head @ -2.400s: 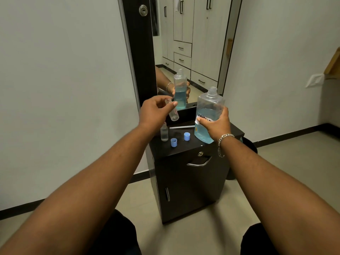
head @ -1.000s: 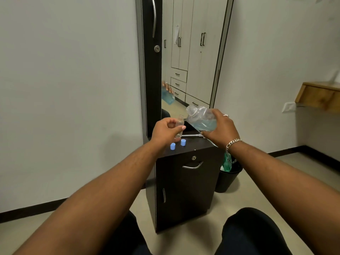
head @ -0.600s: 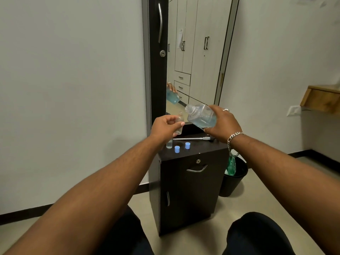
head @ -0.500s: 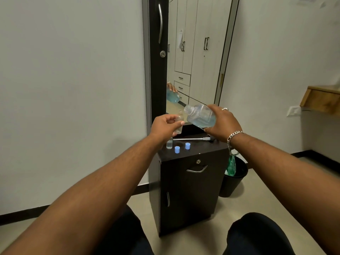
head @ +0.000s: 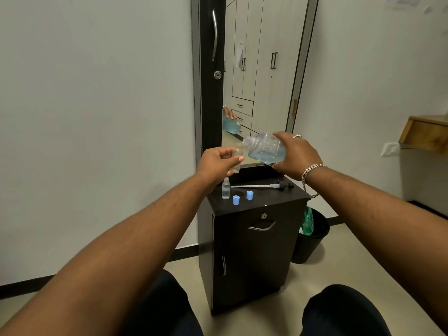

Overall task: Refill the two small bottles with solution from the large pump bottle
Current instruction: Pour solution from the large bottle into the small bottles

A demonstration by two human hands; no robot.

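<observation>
My right hand (head: 297, 155) grips the large clear bottle (head: 265, 147) of blue solution, tipped on its side with its open neck pointing left. My left hand (head: 217, 162) pinches one small clear bottle (head: 237, 159) upright just below and left of that neck. The other small bottle (head: 225, 189) stands uncapped on the dark cabinet top (head: 274, 198). Two blue caps (head: 236, 200) (head: 250, 195) sit beside it. The pump head with its long tube (head: 264, 185) lies behind them.
A tall mirror (head: 261, 69) stands behind the cabinet, against the white wall. A black bin (head: 312, 236) with a green bag sits on the floor to the cabinet's right. A wooden shelf (head: 426, 133) juts from the right wall.
The large bottle went from upright to tipped sideways toward the small bottle. Both hands rose above the cabinet top and drew close together. The camera view lifted.
</observation>
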